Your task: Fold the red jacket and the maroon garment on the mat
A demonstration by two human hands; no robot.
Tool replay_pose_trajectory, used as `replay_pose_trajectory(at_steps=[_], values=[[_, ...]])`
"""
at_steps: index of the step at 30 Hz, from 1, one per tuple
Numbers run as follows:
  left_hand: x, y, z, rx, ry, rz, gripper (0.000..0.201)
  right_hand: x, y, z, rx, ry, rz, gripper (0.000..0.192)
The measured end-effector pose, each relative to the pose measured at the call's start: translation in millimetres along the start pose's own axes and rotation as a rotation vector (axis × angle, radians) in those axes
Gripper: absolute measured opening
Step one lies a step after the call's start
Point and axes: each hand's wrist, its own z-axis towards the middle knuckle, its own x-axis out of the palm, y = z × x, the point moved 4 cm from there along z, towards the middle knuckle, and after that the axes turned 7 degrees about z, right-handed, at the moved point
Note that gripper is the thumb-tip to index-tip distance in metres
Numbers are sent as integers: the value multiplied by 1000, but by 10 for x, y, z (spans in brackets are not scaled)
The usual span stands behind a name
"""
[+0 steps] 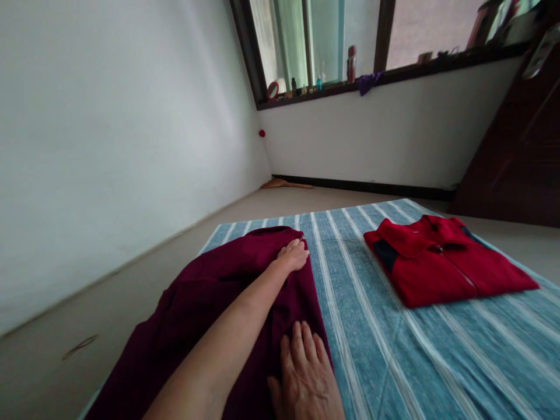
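A dark maroon garment (196, 291) lies spread along the left side of a blue-and-white striped bed cover (350, 280), its right edge running fairly straight. My left hand (294, 255) reaches to the garment's far right corner and rests on it, fingers at the edge beside a small metal zip end (302, 237). Nearer to me, my right hand (306, 373) lies flat on the same edge, palm down with fingers stretched forward. My left forearm crosses over part of the cloth. A folded red jacket (446, 262) with a zip and dark blue shoulder panels lies to the right.
A white wall (109, 146) stands at the left beyond a strip of floor (79, 303). Bottles and a round mirror (272, 90) line the windowsill ahead. A broom (284, 184) lies by the far corner, and a dark door (516, 151) is at the right.
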Motion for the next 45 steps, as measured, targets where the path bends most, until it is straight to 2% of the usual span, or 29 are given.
replay_pose_trajectory(at_steps=[3, 7, 14, 19, 24, 30, 36, 40, 42, 45], values=[[134, -11, 34, 16, 14, -10, 46, -13, 1, -7, -7, 21, -2, 53], [198, 30, 46, 16, 28, -6, 54, -28, 1, -14, -10, 53, -6, 54], [195, 39, 67, 23, -20, 6, 53, -109, 36, -1, -7, 100, -15, 54], [93, 14, 73, 27, -10, 9, 50, -156, 67, -19, -18, 103, -16, 52], [-22, -127, -166, 48, 4, 8, 49, -147, 64, -20, -27, 90, -13, 52], [181, -204, -557, 120, 78, -11, 63, -153, 73, 8, -28, 130, -11, 52], [175, -213, -639, 126, 7, -4, 62, -177, 75, -21, -34, 122, -27, 51], [133, -297, -745, 99, -93, 25, 62, -175, 85, -25, -41, 140, -58, 52], [164, -299, -775, 62, -70, 24, 66, -171, 90, -24, -52, 141, -73, 52], [212, -284, -772, 12, 25, -1, 74, -170, 86, -20, -43, 125, -58, 51]])
